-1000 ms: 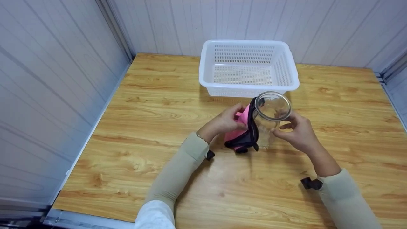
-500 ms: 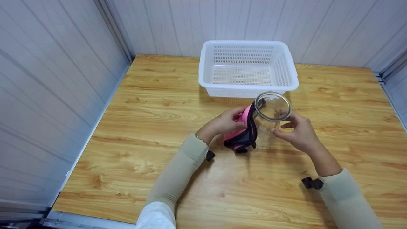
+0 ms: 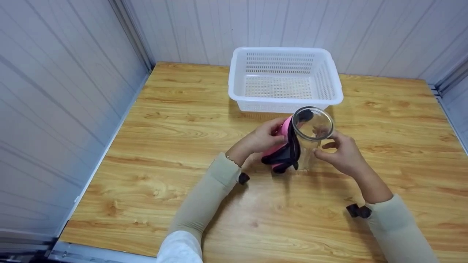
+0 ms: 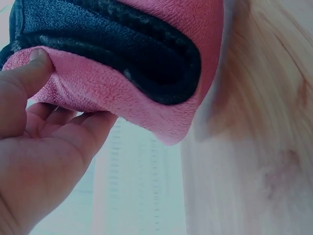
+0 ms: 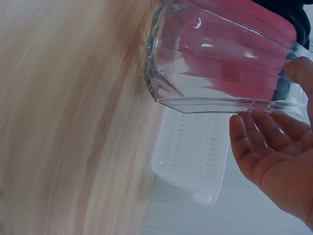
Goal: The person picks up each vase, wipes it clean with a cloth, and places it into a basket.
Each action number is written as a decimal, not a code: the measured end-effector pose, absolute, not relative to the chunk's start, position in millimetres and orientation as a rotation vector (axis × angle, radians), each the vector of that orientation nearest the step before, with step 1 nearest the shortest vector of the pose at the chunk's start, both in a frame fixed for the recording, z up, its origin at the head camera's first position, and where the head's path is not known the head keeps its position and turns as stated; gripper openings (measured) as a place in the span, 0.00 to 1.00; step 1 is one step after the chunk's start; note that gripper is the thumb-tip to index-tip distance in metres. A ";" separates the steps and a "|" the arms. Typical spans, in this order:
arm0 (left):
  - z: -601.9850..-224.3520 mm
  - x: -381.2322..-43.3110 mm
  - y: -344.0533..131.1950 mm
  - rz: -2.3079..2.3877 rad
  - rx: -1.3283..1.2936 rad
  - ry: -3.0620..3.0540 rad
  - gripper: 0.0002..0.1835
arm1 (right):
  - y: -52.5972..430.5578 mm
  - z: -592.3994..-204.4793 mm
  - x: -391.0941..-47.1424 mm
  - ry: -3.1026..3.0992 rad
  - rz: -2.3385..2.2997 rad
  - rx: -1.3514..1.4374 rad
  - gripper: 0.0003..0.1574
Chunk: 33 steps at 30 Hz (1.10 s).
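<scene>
My left hand (image 3: 257, 138) pinches a two-sided plush cleaning cloth (image 4: 107, 83), pink on one face and dark grey on the other, with thick black edging. The thumb lies on its pink face in the left wrist view, fingers behind it. The folded cloth lies along the left side of a clear glass jar (image 5: 215, 58), and its pink shows through the glass. My right hand (image 3: 342, 151) holds the jar from the right, thumb on the near side and fingers on the far side. The jar's round mouth faces up, tilted toward the head camera.
Behind the jar, a white perforated plastic basket (image 3: 287, 99) stands near the back wall (image 3: 292, 22) on the wood-grain table (image 3: 164, 153). A panelled wall (image 3: 65, 91) rises on the left. Dark wrist attachments (image 3: 358, 210) stick out from both sleeves.
The cloth's lower end has moved slightly up and right against the jar, with my left hand shifting a little. Jar and right hand stay almost in place.
</scene>
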<state>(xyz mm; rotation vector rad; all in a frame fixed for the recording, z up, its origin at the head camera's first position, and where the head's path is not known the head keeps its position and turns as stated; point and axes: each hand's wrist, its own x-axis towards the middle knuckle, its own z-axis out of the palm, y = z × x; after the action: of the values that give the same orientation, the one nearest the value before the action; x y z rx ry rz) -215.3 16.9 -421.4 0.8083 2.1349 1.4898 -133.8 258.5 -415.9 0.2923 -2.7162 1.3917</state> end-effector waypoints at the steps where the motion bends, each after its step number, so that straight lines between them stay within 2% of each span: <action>1: -419.8 -214.6 17.1 1.508 0.807 2.131 0.26 | 258.0 -415.7 -134.0 -2.720 1.394 0.295 0.28; 7: -418.8 -214.4 19.0 1.577 0.814 2.101 0.28 | 257.5 -417.3 -133.7 -2.705 1.435 0.312 0.29; 12: -419.5 -215.7 18.2 1.564 0.834 2.076 0.30 | 256.6 -419.8 -134.8 -2.655 1.479 0.349 0.35; 17: -420.8 -218.1 17.2 1.543 0.838 2.067 0.28 | 254.3 -419.4 -135.5 -2.592 1.547 0.363 0.42; 26: -427.6 -223.2 17.0 1.507 0.765 2.030 0.25 | 254.8 -417.1 -132.3 -2.638 1.464 0.334 0.44; 33: -429.7 -225.8 14.6 1.435 0.749 2.065 0.22 | 253.5 -416.7 -133.0 -2.587 1.590 0.338 0.45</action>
<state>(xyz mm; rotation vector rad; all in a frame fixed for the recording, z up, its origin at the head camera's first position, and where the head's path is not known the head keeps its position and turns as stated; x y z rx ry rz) -225.8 14.6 -429.7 0.7488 2.0648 1.4353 -133.0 253.5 -416.7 0.3379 -2.5871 1.5903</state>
